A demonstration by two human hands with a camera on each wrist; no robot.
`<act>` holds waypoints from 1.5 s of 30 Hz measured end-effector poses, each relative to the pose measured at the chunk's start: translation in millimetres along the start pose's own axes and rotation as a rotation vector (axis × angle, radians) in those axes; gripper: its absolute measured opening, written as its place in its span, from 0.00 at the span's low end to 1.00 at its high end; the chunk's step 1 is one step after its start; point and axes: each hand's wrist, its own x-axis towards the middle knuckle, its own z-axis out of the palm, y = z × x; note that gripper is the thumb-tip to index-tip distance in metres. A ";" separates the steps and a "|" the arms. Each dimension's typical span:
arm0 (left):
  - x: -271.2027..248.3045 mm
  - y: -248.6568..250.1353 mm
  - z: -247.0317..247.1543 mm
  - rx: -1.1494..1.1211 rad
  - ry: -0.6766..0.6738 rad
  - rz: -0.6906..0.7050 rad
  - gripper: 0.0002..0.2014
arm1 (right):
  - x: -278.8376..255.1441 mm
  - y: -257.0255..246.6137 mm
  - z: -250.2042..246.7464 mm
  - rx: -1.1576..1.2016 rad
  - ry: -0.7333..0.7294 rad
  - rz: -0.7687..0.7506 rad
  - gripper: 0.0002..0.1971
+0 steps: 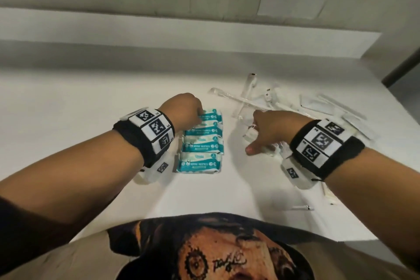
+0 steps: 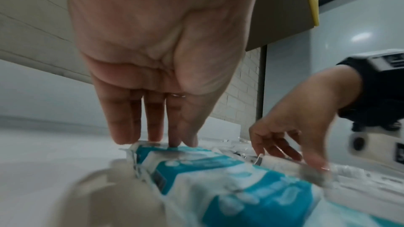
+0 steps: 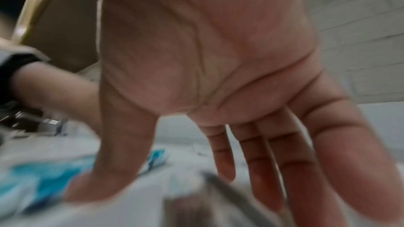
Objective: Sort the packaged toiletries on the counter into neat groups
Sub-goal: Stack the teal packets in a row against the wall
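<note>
Several teal-and-white mini wipes packs [image 1: 202, 143] lie in one neat column on the white counter [image 1: 91, 109]. My left hand [image 1: 197, 116] reaches over the farthest pack, and in the left wrist view its straight fingertips [image 2: 153, 139] touch that pack's far edge [image 2: 148, 146]. To the right, my right hand [image 1: 268, 134] hovers low over small clear-wrapped packets [image 1: 270, 150], fingers spread and thumb stretched toward the wipes. The right wrist view is blurred; the hand [image 3: 218, 92] looks open above a grey wrapped item [image 3: 207, 196]. I cannot see a firm hold on anything.
Clear-wrapped toothbrush-like items [image 1: 247, 98] lie crossed behind my right hand. Flat white sachets [image 1: 329, 107] spread out at far right. A small white stick [image 1: 302, 207] sits near the front edge. A raised ledge [image 1: 159, 27] and tiled wall bound the back.
</note>
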 end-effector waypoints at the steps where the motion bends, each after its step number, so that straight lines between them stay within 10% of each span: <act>1: 0.5 0.0 1.0 -0.005 0.012 -0.007 0.15 | 1.7 -0.6 5.9 -0.029 0.013 0.001 0.34; 8: -2.3 -1.5 7.6 -0.028 0.044 -0.002 0.15 | 6.7 14.0 -3.4 0.633 -0.209 -0.115 0.07; 20: -1.4 -3.4 7.9 -0.071 0.050 -0.018 0.16 | 7.1 -4.8 0.7 0.127 -0.032 -0.096 0.24; 28: -4.2 -5.1 10.5 -0.106 0.062 -0.027 0.16 | 48.6 -42.0 -50.6 0.515 0.464 -0.231 0.22; 37: -11.7 -6.0 3.7 -0.041 0.018 -0.001 0.15 | 86.0 -63.3 -44.7 0.352 0.207 -0.354 0.14; 45: -45.3 12.8 2.2 0.190 -0.351 0.235 0.60 | 90.3 -54.7 -40.1 0.335 0.238 -0.353 0.14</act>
